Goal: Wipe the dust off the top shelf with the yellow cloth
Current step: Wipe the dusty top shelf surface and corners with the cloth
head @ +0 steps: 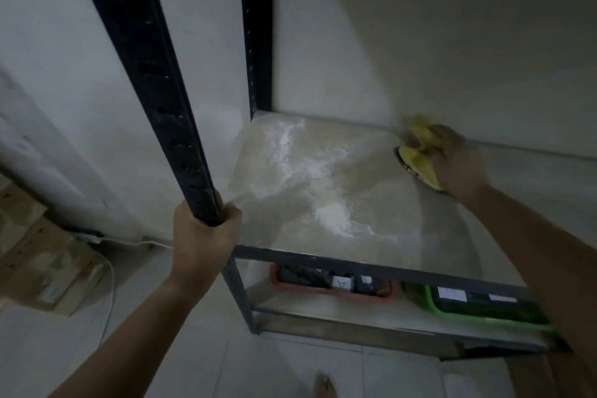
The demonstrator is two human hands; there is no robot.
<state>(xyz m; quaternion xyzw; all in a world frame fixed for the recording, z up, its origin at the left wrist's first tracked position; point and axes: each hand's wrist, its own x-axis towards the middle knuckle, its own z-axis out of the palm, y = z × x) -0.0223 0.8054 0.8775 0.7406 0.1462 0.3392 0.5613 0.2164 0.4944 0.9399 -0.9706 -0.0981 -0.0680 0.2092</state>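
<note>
- Boxes (48,268) sit on the floor, well left of the shelf (403,236), with a white cable (109,271) beside them.
- The left hand (203,242) is clenched round the black post (155,87) at the shelf's front left corner.
- White dust (323,191) spreads over the shelf's left half, from the back corner toward the front rail.
- Under the shelf, on a lower board, a red tray (329,293) sits left of a green tray (484,321).
- The cloth (420,155) lies bunched on the shelf by its back edge, near the wall.
- The right hand (458,161), blurred, grasps the cloth and presses it onto the shelf.
</note>
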